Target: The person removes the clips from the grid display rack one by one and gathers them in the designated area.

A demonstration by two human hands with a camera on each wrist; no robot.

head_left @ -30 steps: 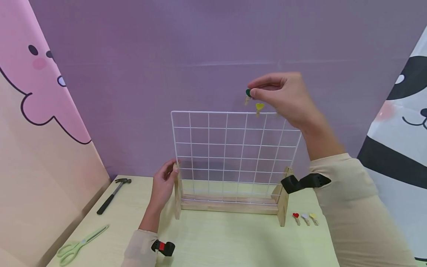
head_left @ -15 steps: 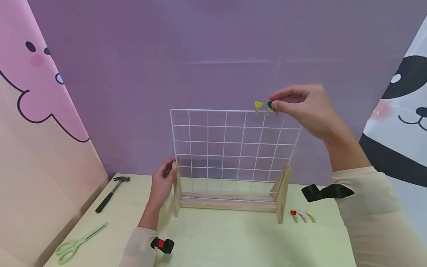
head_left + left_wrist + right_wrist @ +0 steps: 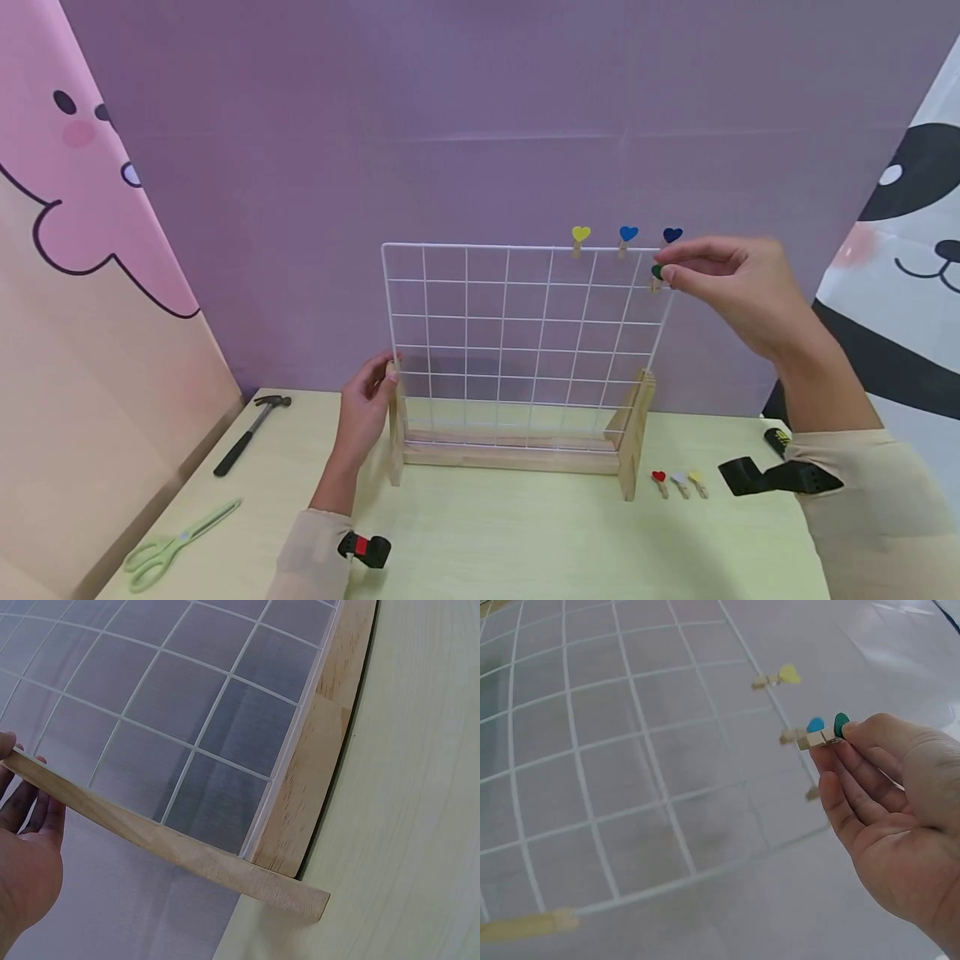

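My right hand (image 3: 738, 287) pinches a small wooden clothespin with a green heart (image 3: 841, 726) between thumb and fingers, close to the upper right corner of a white wire grid (image 3: 509, 247). Clipped along the grid's top wire are a yellow-heart clothespin (image 3: 581, 237), a light-blue-heart clothespin (image 3: 627, 236) and a dark-blue-heart clothespin (image 3: 672, 235). The grid stands upright in a wooden stand (image 3: 510, 459). At the stand's left upright, my left hand (image 3: 363, 410) grips the top of the wood, the thumb on the near side and the fingers behind it.
Right of the stand lie clothespins with a red heart (image 3: 659, 477), a pale heart (image 3: 679, 481) and a yellow heart (image 3: 697, 478). A hammer (image 3: 250, 437) and green scissors (image 3: 180, 546) lie at left. A black object with yellow marks (image 3: 777, 439) is partly behind the right sleeve.
My right hand, with the green-heart clothespin, has moved right and down from above the grid to its upper right corner, uncovering the two blue hearts. My left hand stays at the stand.
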